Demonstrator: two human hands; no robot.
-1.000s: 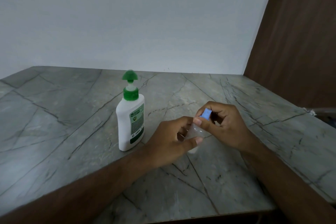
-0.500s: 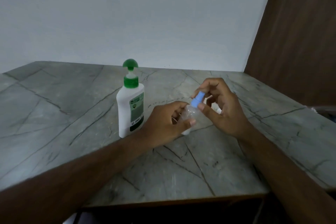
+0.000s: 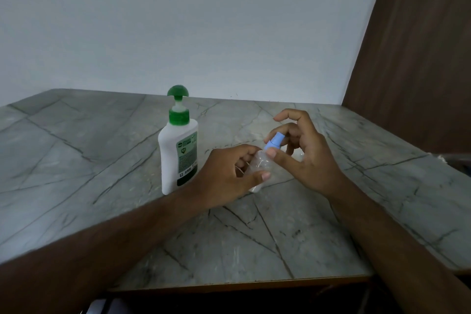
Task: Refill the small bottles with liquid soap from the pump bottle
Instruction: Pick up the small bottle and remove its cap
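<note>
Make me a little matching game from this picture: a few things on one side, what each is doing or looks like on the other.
Things:
1. pump bottle
2. small bottle
3. blue cap
4. countertop

States:
A. pinched by the right hand
B. clear, gripped by the left hand
C. grey, veined with dark lines
D. white with a green top, standing untouched

Pairs: 1-D, 2-B, 3-A, 4-C

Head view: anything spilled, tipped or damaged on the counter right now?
Nothing stands out. The pump bottle stands upright, and the counter shows no spill; its dark lines are stone veining.
</note>
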